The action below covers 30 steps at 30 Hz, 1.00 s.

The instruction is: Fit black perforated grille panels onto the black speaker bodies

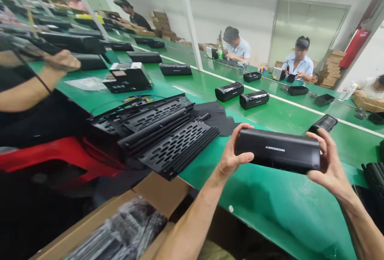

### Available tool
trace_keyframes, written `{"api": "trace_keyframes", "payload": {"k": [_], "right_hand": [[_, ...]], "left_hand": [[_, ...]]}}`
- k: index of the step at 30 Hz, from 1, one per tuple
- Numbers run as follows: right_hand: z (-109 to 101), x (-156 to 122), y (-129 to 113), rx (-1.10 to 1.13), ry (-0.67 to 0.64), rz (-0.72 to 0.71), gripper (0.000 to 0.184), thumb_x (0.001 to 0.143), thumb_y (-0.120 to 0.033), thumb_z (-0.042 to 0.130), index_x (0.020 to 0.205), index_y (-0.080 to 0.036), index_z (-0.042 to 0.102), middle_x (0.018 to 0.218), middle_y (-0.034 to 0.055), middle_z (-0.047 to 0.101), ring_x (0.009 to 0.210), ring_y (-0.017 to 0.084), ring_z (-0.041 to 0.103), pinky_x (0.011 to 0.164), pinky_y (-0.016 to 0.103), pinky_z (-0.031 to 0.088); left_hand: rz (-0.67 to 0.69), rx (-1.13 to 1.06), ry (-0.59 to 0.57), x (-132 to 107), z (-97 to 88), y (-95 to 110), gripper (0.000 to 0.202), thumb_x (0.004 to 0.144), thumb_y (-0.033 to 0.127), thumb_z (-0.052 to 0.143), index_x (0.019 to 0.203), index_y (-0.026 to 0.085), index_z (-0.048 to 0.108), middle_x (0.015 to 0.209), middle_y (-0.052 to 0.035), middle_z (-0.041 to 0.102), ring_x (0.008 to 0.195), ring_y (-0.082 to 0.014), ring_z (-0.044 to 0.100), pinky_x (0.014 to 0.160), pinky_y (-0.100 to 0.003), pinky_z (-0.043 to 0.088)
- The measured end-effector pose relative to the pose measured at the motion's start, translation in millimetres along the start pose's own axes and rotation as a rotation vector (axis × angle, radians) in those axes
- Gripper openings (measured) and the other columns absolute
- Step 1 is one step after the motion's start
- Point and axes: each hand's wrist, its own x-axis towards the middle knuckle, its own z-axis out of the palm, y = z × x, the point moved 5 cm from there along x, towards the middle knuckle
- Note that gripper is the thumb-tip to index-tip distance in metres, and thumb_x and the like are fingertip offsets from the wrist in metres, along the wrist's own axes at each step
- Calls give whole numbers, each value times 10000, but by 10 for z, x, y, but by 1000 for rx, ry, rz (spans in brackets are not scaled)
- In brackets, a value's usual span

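A black, box-shaped speaker-like unit [279,154] with "MERKURY" in white on its front is held up over the green table. My left hand [235,154] is closed on its left end, thumb across the front and fingers behind. On the right end, my right hand [328,162] grips it with the thumb below and fingers above. To the left of my hands lie several black perforated panels [180,142], stacked at the table edge. Behind the unit, a similar black unit [324,123] rests on the table, partly hidden by my right hand.
Two black units [229,91] stand mid-table. A cardboard box [177,194] of plastic-wrapped parts is below the table edge. A co-worker's arm [57,68] reaches in at left, near a white-and-black device [129,77]. Black parts [375,184] lie at far right. Several people sit opposite.
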Motion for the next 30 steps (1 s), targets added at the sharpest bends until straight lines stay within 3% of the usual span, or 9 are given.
{"api": "trace_keyframes", "payload": {"k": [3,6,8,11,15,18,21,25,30], "right_hand": [[186,96,-4,17,55,-122,1362,692,-947,659,1674,-405,-115,1727,145,223,1427,417,507,1097,598,488],[400,228,63,-180,-22,-201,1359,673,-769,825,1694,-366,24,1641,142,397,1403,440,513,1147,636,435],[374,289,43,-272,-45,-248,1240,707,-545,864,1683,-377,118,1598,113,451,1383,418,527,1159,602,437],[246,327,-79,-595,-118,-337,1080,718,-295,794,1664,-307,273,1512,142,526,1331,414,552,1116,583,455],[250,348,-99,-976,-342,-391,993,681,-187,758,1616,-227,427,1405,194,608,1219,433,598,1030,604,476],[185,307,7,-897,-341,-357,1010,723,-314,851,1628,-287,402,1500,175,552,1342,453,527,1144,670,364],[-5,188,192,-595,-220,-212,1069,768,-579,854,1653,-328,310,1648,140,398,1508,442,368,1233,664,254],[-57,-18,396,-170,-167,36,1007,782,-675,810,1591,-297,346,1588,145,449,1405,375,509,1151,509,445],[20,-63,352,-81,-54,111,866,732,-634,857,1436,-298,482,1454,108,546,1269,337,579,1039,434,518]], "left_hand": [[-109,-406,51,-99,213,-440,709,740,566,825,1381,339,626,1364,-63,684,1258,-348,623,1109,-514,462],[-371,-431,-122,-224,442,-774,819,747,760,760,1387,259,657,1464,-156,640,1428,-430,504,1159,-591,410],[-339,-294,-116,-247,352,-700,900,721,730,819,1470,287,590,1577,-163,539,1512,-431,403,1168,-588,406],[-109,-105,-11,-198,89,-285,1142,563,678,949,1552,342,489,1673,-130,402,1550,-421,333,1190,-534,407],[-155,144,3,-147,35,-92,1165,460,372,1047,1508,266,550,1459,-148,589,1287,-410,586,1115,-478,477],[-147,230,69,-176,30,-145,980,548,336,985,1439,236,587,1177,-89,688,1060,-324,655,1020,-426,511],[-77,293,75,-228,-25,-125,863,610,409,926,1392,265,590,1149,-48,671,995,-268,633,959,-380,514],[-54,342,31,-233,-88,-46,825,639,442,891,1382,269,579,1148,-48,655,971,-252,611,895,-348,509],[-68,366,7,-173,-109,-115,820,678,473,872,1410,276,559,1199,-56,653,1026,-273,614,929,-360,502]]}}
